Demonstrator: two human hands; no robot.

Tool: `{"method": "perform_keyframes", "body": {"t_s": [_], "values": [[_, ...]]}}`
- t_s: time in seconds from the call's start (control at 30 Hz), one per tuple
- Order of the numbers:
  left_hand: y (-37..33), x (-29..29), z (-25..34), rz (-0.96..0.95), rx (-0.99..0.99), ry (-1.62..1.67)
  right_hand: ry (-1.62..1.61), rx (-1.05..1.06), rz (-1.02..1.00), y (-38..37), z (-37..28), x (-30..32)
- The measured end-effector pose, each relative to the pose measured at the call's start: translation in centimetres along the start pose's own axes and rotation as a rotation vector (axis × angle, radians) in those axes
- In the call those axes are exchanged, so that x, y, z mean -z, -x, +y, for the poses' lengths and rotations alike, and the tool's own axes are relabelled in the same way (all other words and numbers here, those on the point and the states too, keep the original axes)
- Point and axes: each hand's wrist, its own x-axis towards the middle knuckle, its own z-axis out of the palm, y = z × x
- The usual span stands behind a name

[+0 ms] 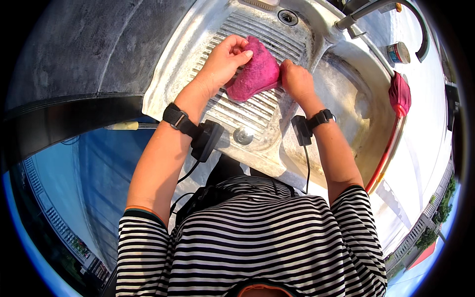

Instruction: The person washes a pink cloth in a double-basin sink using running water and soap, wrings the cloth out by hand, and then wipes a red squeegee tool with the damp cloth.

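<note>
Both hands are on a magenta piece of fuzzy cloth (257, 69), stretched above the ridged washboard (242, 116) of a pale, stained sink (157, 84). Its dark patches look damp, and its folded shape resembles a slipper or sock. My left hand (223, 62) pinches the upper left edge between thumb and fingers. At the cloth's right edge, my right hand (297, 81) is closed in a fist, its fingertips hidden. Part of the cloth hangs down toward the ridges between the hands.
A second basin (341, 99) adjoins on the right. Beyond are a curved faucet (346, 22) and a small tub (398, 53). A mop with a dark red head (400, 96) leans along the right side. A drain (288, 18) and brush (262, 4) are at the far end.
</note>
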Motion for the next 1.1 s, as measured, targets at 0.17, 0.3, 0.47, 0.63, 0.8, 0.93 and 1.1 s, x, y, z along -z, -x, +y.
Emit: {"method": "perform_keyframes", "body": {"t_s": [0.17, 0.3, 0.47, 0.63, 0.8, 0.93, 1.1], "values": [[1.6, -0.7, 2.4, -0.13, -0.11, 0.076, -0.169, -0.075, 0.341, -1.6, 1.1, 3.9], [3.2, 2.4, -2.9, -0.064, 0.095, -0.722, -0.313, -0.056, 0.415, -1.7, -0.8, 5.2], [4.0, 0.8, -4.1, 0.201, 0.057, -0.716, -0.108, 0.31, 0.214, -1.2, -6.4, 0.3], [3.5, -1.1, -5.0, 0.152, -0.176, -1.016, 0.047, 0.214, 0.045, -4.0, -5.8, -0.9], [3.4, -1.5, -5.8, 0.127, -0.217, -0.956, 0.024, 0.036, -0.016, -6.1, -3.0, -0.3], [3.9, -1.0, -5.6, 0.088, -0.183, -0.977, -0.06, 0.288, 0.035, -2.7, -7.7, -2.2], [3.7, -1.5, -5.3, 0.076, -0.155, -0.969, -0.029, 0.075, 0.114, -5.1, -1.8, -1.6]]}}
